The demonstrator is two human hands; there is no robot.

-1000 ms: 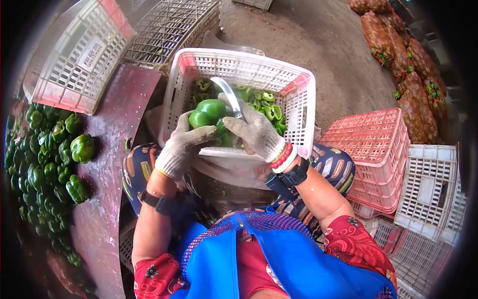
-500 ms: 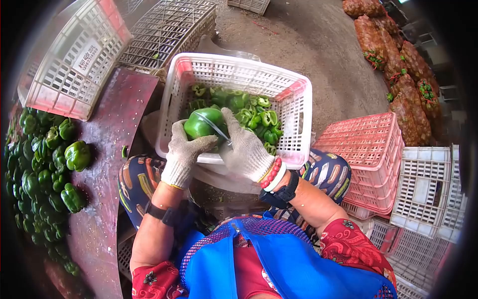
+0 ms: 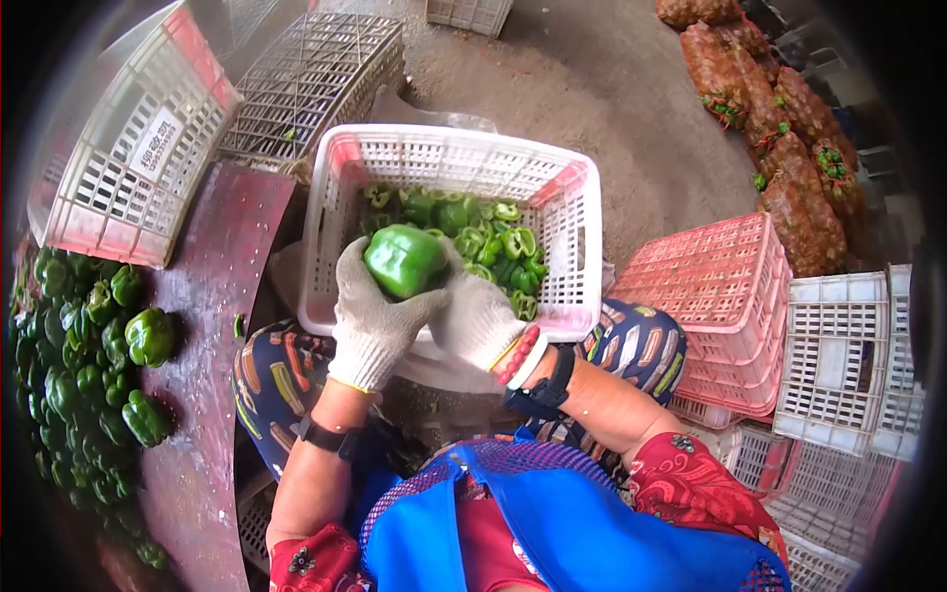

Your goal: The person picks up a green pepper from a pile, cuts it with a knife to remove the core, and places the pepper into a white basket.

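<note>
A whole green pepper (image 3: 404,260) is held above the near part of a white plastic basket (image 3: 314,232). My left hand (image 3: 373,316), in a pale knitted glove, wraps round its left side and underside. My right hand (image 3: 478,314), gloved too, lies against the pepper's right side, its fingers partly hidden behind the pepper; whether it holds anything else cannot be seen. Cut green pepper pieces (image 3: 503,247) lie inside the basket, beyond my hands.
Many green peppers (image 3: 74,385) are heaped on a reddish board (image 3: 212,296) at the left. White crates (image 3: 128,148) stand upper left. Stacked pink crates (image 3: 705,296) and white crates (image 3: 829,355) are at the right. Filled net sacks (image 3: 799,207) lie upper right.
The pepper has turned in my hands and its smooth side faces up. The thin blade-like tool seen across it before is out of sight. The view has shifted slightly.
</note>
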